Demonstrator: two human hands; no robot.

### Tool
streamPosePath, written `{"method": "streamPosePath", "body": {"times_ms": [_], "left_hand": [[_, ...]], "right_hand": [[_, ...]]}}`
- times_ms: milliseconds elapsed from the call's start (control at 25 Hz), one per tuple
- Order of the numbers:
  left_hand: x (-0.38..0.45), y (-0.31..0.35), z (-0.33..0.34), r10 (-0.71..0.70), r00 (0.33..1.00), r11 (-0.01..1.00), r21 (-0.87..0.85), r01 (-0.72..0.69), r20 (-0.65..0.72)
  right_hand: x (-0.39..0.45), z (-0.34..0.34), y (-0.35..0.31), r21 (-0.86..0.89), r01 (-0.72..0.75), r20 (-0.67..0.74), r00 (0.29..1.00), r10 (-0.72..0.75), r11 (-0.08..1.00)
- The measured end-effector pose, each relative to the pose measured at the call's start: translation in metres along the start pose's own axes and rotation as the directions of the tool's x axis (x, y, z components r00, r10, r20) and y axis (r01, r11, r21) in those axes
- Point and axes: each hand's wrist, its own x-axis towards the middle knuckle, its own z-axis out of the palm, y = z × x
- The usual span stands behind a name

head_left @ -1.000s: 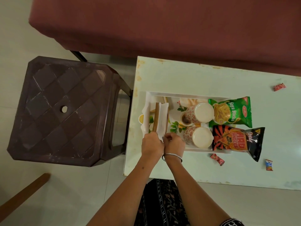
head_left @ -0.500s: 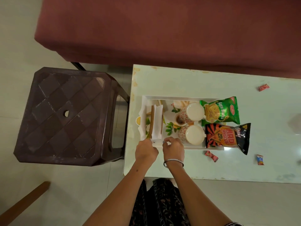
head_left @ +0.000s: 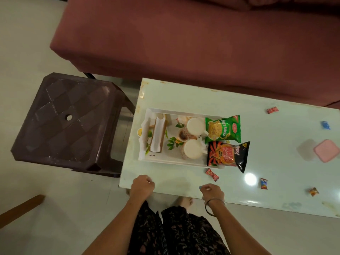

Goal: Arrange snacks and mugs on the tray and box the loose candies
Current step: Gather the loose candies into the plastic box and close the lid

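Note:
A white floral tray (head_left: pixel 176 162) sits on the pale table (head_left: pixel 184 96). It carries a wooden napkin holder (head_left: pixel 157 135), two patterned mugs (head_left: pixel 196 126) (head_left: pixel 192 149), a green Soya Sticks packet (head_left: pixel 223 129) and a black-and-orange chips packet (head_left: pixel 228 154). Loose candies lie on the table: red ones (head_left: pixel 212 174) (head_left: pixel 272 110), a blue one (head_left: pixel 325 125) and others at the right. A pink box (head_left: pixel 326 150) stands at the far right. My left hand (head_left: pixel 142 187) and my right hand (head_left: pixel 211 192) hover over the table's front edge, fingers loosely curled, holding nothing.
A dark brown plastic stool (head_left: pixel 68 124) stands against the table's left end. A maroon sofa (head_left: pixel 184 43) runs along the far side. A translucent lid-like shape (head_left: pixel 305 149) lies beside the pink box. A wooden piece (head_left: pixel 20 208) lies on the floor at the lower left.
Both hands have let go of the tray's near left corner and drawn back to the table's front edge, the right one moving rightward. The view has widened and shifted.

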Motion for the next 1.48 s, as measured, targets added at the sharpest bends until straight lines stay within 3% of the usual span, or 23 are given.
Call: {"method": "streamPosePath", "body": {"times_ms": [120, 200, 320, 440, 640, 800, 960, 1120, 1280, 1480], "left_hand": [[-0.013, -0.017, 0.002, -0.072, 0.987, 0.99, -0.128, 0.054, -0.143], [-0.016, -0.022, -0.002, -0.112, 0.977, 0.983, -0.167, 0.082, -0.183], [-0.007, -0.017, -0.014, -0.142, 0.975, 0.954, -0.288, 0.089, -0.169], [0.017, 0.008, -0.031, -0.126, 0.973, 0.946, -0.32, 0.06, -0.191], [0.06, 0.056, -0.059, -0.094, 0.949, 0.961, -0.277, 0.007, -0.3], [0.087, 0.076, -0.065, -0.12, 0.932, 0.971, -0.238, 0.038, -0.343], [0.109, 0.081, -0.066, -0.177, 0.932, 0.97, -0.216, 0.111, -0.315], [0.127, 0.084, -0.064, -0.202, 0.937, 0.962, -0.235, 0.137, -0.284], [0.148, 0.079, -0.063, -0.22, 0.938, 0.946, -0.293, 0.138, -0.268], [0.166, 0.067, -0.066, -0.281, 0.931, 0.878, -0.455, 0.151, -0.233]], "right_hand": [[0.016, -0.041, 0.056, -0.126, -0.138, -0.079, 0.989, 0.128, 0.982], [0.03, -0.069, 0.082, -0.08, -0.219, -0.123, 0.97, 0.209, 0.972], [0.054, -0.104, 0.087, 0.143, -0.276, -0.118, 0.949, 0.293, 0.95], [0.082, -0.133, 0.068, 0.451, -0.224, -0.068, 0.956, 0.284, 0.864], [0.123, -0.157, 0.021, 0.644, -0.135, 0.001, 0.984, 0.176, 0.753], [0.154, -0.153, 0.0, 0.662, -0.162, 0.039, 0.983, 0.182, 0.732], [0.175, -0.142, -0.007, 0.555, -0.178, 0.045, 0.982, 0.184, 0.813], [0.183, -0.131, -0.017, 0.676, -0.306, 0.2, 0.952, 0.233, 0.671], [0.186, -0.129, -0.036, 0.627, -0.462, 0.449, 0.872, 0.193, 0.628], [0.195, -0.127, -0.041, 0.647, -0.392, 0.439, 0.893, 0.101, 0.654]]}}
